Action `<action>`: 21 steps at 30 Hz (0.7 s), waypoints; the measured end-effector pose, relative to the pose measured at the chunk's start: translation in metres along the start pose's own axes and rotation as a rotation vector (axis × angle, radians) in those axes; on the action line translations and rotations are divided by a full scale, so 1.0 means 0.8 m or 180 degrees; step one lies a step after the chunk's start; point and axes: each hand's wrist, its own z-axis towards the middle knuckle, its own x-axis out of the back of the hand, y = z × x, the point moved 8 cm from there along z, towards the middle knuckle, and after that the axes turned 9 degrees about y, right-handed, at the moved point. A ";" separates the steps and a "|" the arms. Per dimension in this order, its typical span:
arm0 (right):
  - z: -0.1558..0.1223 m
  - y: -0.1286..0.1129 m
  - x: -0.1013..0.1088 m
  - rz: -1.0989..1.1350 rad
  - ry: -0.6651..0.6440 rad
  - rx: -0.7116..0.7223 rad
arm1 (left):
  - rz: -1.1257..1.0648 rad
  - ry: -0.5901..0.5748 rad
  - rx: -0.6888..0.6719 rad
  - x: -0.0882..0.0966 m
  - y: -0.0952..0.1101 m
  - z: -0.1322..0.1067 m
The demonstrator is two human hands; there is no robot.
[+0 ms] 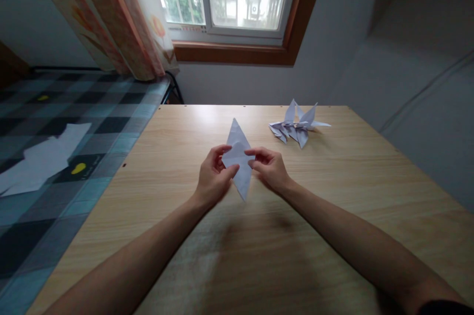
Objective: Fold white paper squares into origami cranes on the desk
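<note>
The paper diamond point(238, 157) is gripped by the left hand point(217, 172) and right hand point(271, 166) above the table point(174, 152), its long axis aimed toward the window point(244, 1), far tip slightly left; side corners are partly hidden.

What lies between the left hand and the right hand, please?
In the head view, a folded white paper lies between the left hand and the right hand, touching both.
</note>
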 end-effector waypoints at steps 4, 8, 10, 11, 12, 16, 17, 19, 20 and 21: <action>0.000 0.004 -0.003 0.0285 -0.0045 -0.0055 | 0.0022 -0.0194 0.0307 -0.004 -0.015 0.002; 0.002 0.000 0.001 0.0076 0.0019 0.0201 | 0.0332 -0.0051 0.0182 0.007 -0.016 0.004; 0.002 -0.008 0.005 -0.0118 0.0113 0.0433 | 0.0776 0.0204 -0.0199 0.016 -0.004 0.005; 0.001 -0.012 0.006 -0.0211 0.0141 0.0544 | 0.0919 0.0279 -0.0344 0.018 0.002 0.004; 0.000 -0.016 0.005 -0.0276 0.0137 0.0621 | 0.0948 0.0291 -0.0401 0.018 0.006 0.003; -0.008 -0.009 -0.014 -0.0080 -0.0469 0.0306 | 0.0534 0.0072 0.0010 0.009 0.001 0.001; -0.011 -0.003 -0.021 0.0013 -0.0677 0.0107 | 0.0485 0.0102 0.0074 0.009 0.000 0.001; -0.015 0.010 -0.026 0.0064 -0.0856 -0.0235 | 0.0485 0.0200 -0.0003 0.012 0.001 0.001; -0.015 0.014 -0.025 0.0012 -0.0809 -0.0341 | 0.0553 0.0273 -0.0173 0.014 0.005 0.001; -0.014 0.018 -0.022 -0.0069 -0.0705 -0.0396 | 0.0700 0.0365 -0.0441 0.017 0.013 0.001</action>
